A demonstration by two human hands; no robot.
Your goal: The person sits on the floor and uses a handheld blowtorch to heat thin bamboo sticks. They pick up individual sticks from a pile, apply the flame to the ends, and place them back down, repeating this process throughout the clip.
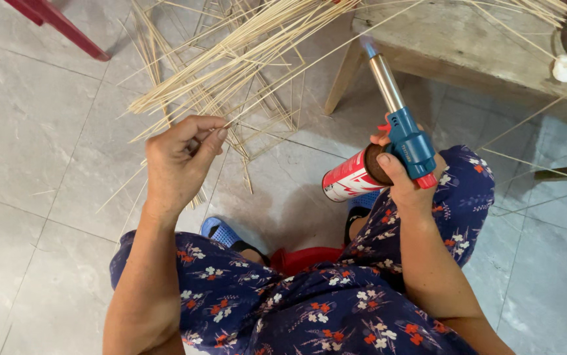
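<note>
From up here I see my left hand [181,161] pinched shut, thumb against forefinger, on the near end of one thin bamboo strip [296,75] that runs away from it, up and to the right, toward the flame. My right hand [405,177] is wrapped closed around a blue-headed gas torch [398,131], palm over the joint where the head meets the red and white canister [349,179]. The metal nozzle rises from that hand, and a small blue flame [367,46] burns at its tip, just where the strip crosses.

Beyond the left hand a loose heap of bamboo strips [231,59] lies fanned over the grey tiled floor [40,131]. Beyond the right hand stands a worn wooden table [454,39], its leg close beside the nozzle.

To do this heating well, I judge I should keep the strip moving through the flame's tip rather than letting it sit, or it will char. I would hold the pinch light but firm so the strip can be turned, keep the nozzle angled away from the heap and the table leg, and keep the canister clear of my knee.
</note>
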